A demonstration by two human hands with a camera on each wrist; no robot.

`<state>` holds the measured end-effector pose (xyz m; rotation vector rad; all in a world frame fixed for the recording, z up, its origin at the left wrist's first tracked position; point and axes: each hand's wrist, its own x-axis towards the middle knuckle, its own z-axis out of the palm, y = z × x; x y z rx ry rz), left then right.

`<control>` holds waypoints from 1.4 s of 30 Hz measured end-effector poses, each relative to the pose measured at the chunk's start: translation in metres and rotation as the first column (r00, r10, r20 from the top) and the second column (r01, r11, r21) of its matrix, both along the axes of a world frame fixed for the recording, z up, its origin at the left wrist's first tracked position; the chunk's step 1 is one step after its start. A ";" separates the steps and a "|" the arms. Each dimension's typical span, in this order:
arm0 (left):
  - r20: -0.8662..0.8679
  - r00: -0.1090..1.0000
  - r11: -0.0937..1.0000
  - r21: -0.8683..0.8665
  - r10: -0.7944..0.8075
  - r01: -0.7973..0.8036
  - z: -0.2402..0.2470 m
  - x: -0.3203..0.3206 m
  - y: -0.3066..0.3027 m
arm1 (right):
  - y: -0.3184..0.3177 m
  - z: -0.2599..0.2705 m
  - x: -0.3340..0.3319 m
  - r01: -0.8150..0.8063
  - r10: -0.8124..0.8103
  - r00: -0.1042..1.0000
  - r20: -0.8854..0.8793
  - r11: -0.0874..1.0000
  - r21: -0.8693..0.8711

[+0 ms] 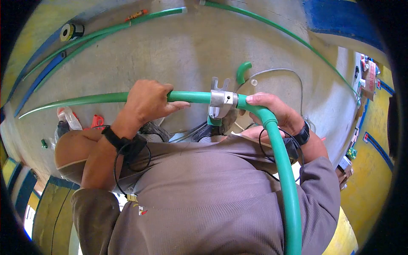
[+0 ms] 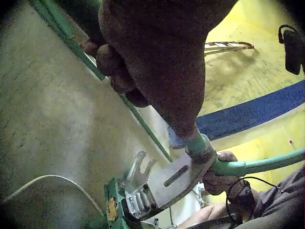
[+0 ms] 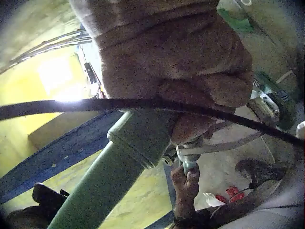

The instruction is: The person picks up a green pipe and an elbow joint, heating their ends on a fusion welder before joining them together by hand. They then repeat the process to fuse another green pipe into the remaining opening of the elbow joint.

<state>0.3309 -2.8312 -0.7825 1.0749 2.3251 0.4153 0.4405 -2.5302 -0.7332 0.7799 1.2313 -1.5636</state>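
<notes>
My left hand (image 1: 146, 100) grips a long green plastic pipe (image 1: 102, 97), its thumb lying along the pipe toward the middle. That pipe's end meets the silver metal head (image 1: 223, 100) of a pipe welding iron, whose slotted plate (image 2: 174, 179) and green body (image 2: 116, 202) show in the left wrist view. On the other side, my right hand (image 1: 278, 110) holds a green elbow fitting (image 1: 267, 117) against the head, thumb on top. A second green pipe (image 1: 289, 191) runs from the elbow down past my right side. In the right wrist view the hand hides part of the elbow.
Green pipes (image 1: 157, 15) and a blue level-like bar (image 1: 40, 83) lie at the far left near a tape roll (image 1: 72, 32). Another pipe (image 1: 276, 25) crosses the far right. A loose green elbow (image 1: 243, 72), a grey cable (image 1: 293, 71) and red-handled scissors (image 1: 97, 121) are on the floor.
</notes>
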 end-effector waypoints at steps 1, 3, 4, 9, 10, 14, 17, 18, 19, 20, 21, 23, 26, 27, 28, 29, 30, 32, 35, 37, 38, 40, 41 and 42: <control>0.004 1.000 1.000 -0.006 -0.012 0.012 0.000 0.000 0.000 | -0.001 0.000 0.001 0.000 0.000 1.000 0.000 1.000 0.000; -0.001 1.000 1.000 -0.003 -0.014 0.014 -0.001 0.000 0.000 | -0.003 0.000 0.003 0.062 -0.063 0.998 0.014 0.997 0.044; -0.004 1.000 1.000 0.000 -0.017 0.017 -0.002 0.000 0.000 | -0.003 -0.001 0.003 0.064 -0.065 0.998 0.014 0.997 0.044; -0.017 1.000 1.000 -0.005 -0.015 0.015 -0.002 0.000 0.001 | -0.001 -0.001 0.004 0.106 -0.109 0.991 0.073 0.993 0.053; -0.012 1.000 1.000 -0.005 -0.011 0.011 -0.002 0.000 0.001 | -0.001 -0.001 0.004 0.106 -0.109 0.991 0.073 0.993 0.053; -0.006 1.000 1.000 -0.016 -0.015 0.015 -0.003 0.000 0.002 | -0.001 -0.002 0.001 0.082 -0.083 0.996 0.035 0.995 0.051; -0.007 1.000 1.000 -0.009 -0.019 0.019 -0.002 0.000 0.001 | -0.001 0.000 -0.001 0.039 -0.040 0.999 0.019 0.998 0.045; -0.006 1.000 1.000 -0.005 -0.021 0.021 -0.002 -0.001 0.002 | -0.001 0.001 -0.001 0.019 -0.020 1.000 0.019 0.998 0.055; -0.004 1.000 1.000 -0.001 -0.022 0.022 -0.002 -0.001 0.002 | -0.001 0.000 -0.001 0.018 -0.020 1.000 0.019 0.998 0.055; -0.004 1.000 1.000 -0.001 -0.023 0.023 -0.002 -0.001 0.002 | 0.000 -0.001 -0.001 -0.015 0.016 1.000 -0.011 0.997 0.074; -0.006 1.000 1.000 0.005 -0.024 0.024 -0.002 -0.001 0.001 | 0.000 -0.001 0.000 -0.047 0.051 0.998 -0.039 0.994 0.094; -0.004 1.000 1.000 0.012 -0.028 0.028 -0.003 0.000 0.001 | 0.000 0.003 -0.004 -0.056 0.058 0.998 -0.024 0.995 0.082; -0.016 0.999 1.000 0.004 -0.029 0.029 -0.003 -0.001 0.001 | 0.001 0.002 -0.005 -0.067 0.068 0.998 -0.018 0.995 0.069; -0.013 1.000 1.000 0.004 -0.028 0.028 -0.003 -0.001 0.001 | 0.001 0.002 -0.005 -0.068 0.069 0.997 -0.024 0.995 0.068; -0.010 1.000 1.000 0.005 -0.026 0.026 -0.003 -0.001 0.001 | 0.001 0.001 -0.005 -0.068 0.070 0.997 -0.025 0.995 0.068; -0.010 1.000 1.000 0.004 -0.026 0.026 -0.003 -0.001 0.001 | 0.002 0.001 -0.005 -0.072 0.073 0.997 -0.016 0.996 0.058; -0.004 1.000 1.000 -0.005 -0.028 0.028 -0.003 -0.001 0.001 | 0.002 0.001 -0.005 -0.076 0.076 0.997 -0.007 0.996 0.047; 0.000 1.000 0.999 -0.016 -0.028 0.028 -0.001 -0.002 0.002 | 0.001 0.002 -0.005 -0.062 0.062 0.998 0.006 0.996 0.060; -0.004 1.000 1.000 -0.021 -0.021 0.021 0.001 -0.002 0.003 | -0.001 0.005 -0.006 -0.045 0.044 0.999 0.023 0.996 0.071; -0.005 1.000 0.999 -0.032 -0.010 0.010 0.000 -0.001 0.003 | -0.001 0.004 -0.006 -0.047 0.045 0.999 0.024 0.997 0.067; -0.003 1.000 0.999 -0.033 -0.009 0.009 -0.001 0.000 0.003 | -0.002 0.002 -0.003 -0.021 0.020 1.000 0.021 0.995 0.095; -0.039 0.999 1.000 -0.016 0.003 -0.004 -0.003 0.002 0.002 | -0.001 0.001 -0.001 0.005 -0.006 1.000 0.014 0.992 0.125; -0.039 0.999 1.000 -0.016 0.003 -0.004 -0.004 0.003 0.002 | -0.001 0.001 -0.002 0.007 -0.010 1.000 0.017 0.993 0.120; -0.052 0.999 1.000 -0.007 0.009 -0.010 -0.005 0.004 0.002 | -0.001 0.001 -0.002 0.010 -0.012 1.000 0.019 0.993 0.114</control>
